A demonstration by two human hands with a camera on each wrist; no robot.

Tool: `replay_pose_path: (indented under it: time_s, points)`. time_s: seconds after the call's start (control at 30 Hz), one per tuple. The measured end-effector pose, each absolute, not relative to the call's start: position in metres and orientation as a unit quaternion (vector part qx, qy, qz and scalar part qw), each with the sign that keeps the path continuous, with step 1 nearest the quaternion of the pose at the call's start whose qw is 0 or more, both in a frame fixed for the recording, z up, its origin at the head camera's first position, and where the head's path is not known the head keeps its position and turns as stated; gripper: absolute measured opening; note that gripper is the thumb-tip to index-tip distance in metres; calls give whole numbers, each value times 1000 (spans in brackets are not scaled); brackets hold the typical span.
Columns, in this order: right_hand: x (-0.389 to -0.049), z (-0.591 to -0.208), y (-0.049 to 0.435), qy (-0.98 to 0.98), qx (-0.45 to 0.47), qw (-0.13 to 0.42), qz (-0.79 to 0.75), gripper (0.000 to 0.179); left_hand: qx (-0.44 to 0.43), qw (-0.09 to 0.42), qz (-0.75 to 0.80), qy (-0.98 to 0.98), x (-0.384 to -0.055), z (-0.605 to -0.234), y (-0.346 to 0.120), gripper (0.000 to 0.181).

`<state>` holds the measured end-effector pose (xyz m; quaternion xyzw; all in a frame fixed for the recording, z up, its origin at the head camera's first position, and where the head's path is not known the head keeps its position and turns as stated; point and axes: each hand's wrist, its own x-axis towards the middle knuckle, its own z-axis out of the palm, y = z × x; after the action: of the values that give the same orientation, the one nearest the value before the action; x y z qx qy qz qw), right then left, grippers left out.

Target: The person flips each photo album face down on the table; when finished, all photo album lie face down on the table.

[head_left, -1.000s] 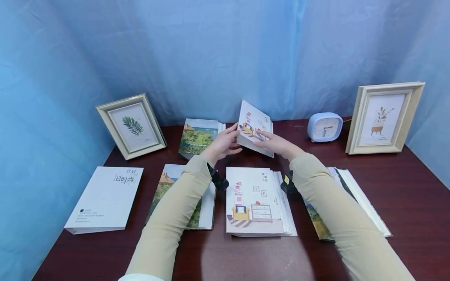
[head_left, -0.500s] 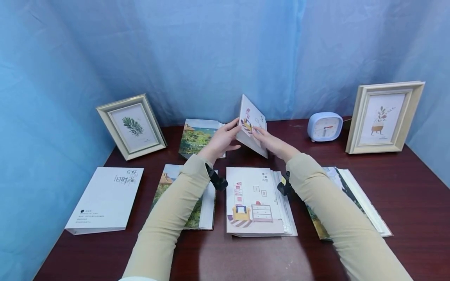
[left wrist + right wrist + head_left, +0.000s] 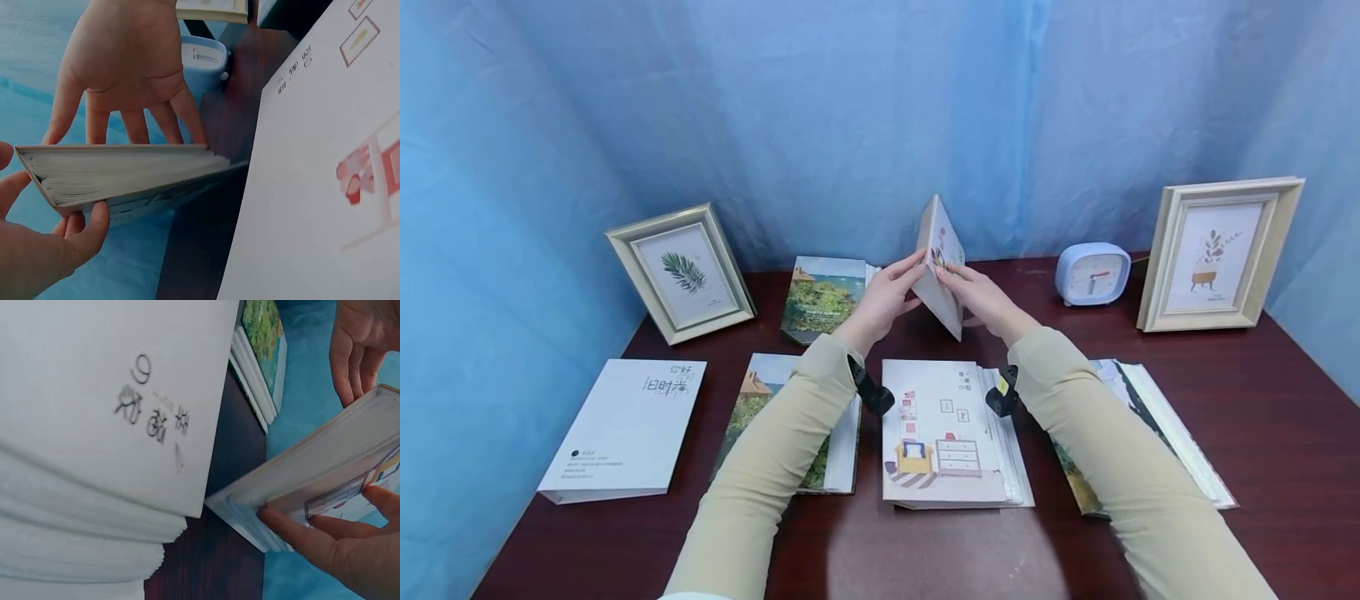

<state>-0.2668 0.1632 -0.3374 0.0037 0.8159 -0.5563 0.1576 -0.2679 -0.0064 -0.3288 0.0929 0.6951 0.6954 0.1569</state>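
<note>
A photo album (image 3: 947, 242) with a furniture drawing on its cover stands steeply tilted at the back, spine toward me. My left hand (image 3: 880, 302) holds it at the spine, its fingers bent round onto the plain back cover; the left wrist view shows this left hand (image 3: 44, 253) low at the album's (image 3: 125, 178) corner. My right hand (image 3: 988, 302) presses the drawn cover with fairly straight fingers. In the right wrist view the right hand (image 3: 331, 544) lies along that cover, one fingertip at its edge. Another furniture-drawing album (image 3: 940, 433) lies flat in front.
Landscape albums lie at back left (image 3: 826, 292), under my left forearm (image 3: 842, 450) and by the right sleeve (image 3: 1172, 417). A white album (image 3: 625, 425) is at left. Picture frames (image 3: 730, 267) (image 3: 1150, 258) and a blue clock (image 3: 1093, 275) stand behind; a blue curtain (image 3: 865, 125) closes the back.
The album has turned and risen more upright, its spine swinging toward me and the drawn cover facing further right. My hands have drawn closer together around it.
</note>
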Motion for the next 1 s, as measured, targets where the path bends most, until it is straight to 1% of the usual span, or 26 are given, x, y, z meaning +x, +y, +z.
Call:
replay_pose_path:
  time_s: [0.27, 0.47, 0.67, 0.83, 1.0]
  points:
    - [-264, -329, 166, 780, 2, 149, -608, 73, 125, 172, 699, 683, -264, -327, -2, 43]
    - [-263, -317, 168, 751, 6, 128, -648, 79, 125, 172, 700, 682, -265, -327, -1, 42]
    - [-264, -314, 173, 739, 33, 125, -661, 86, 136, 205, 687, 683, -266, -327, 1, 47]
    - [-266, -328, 178, 724, 33, 117, -679, 79, 158, 233, 659, 697, -267, -332, 3, 47]
    - [-265, -341, 181, 734, 52, 110, -669, 72, 153, 270, 640, 703, -265, -337, 4, 47]
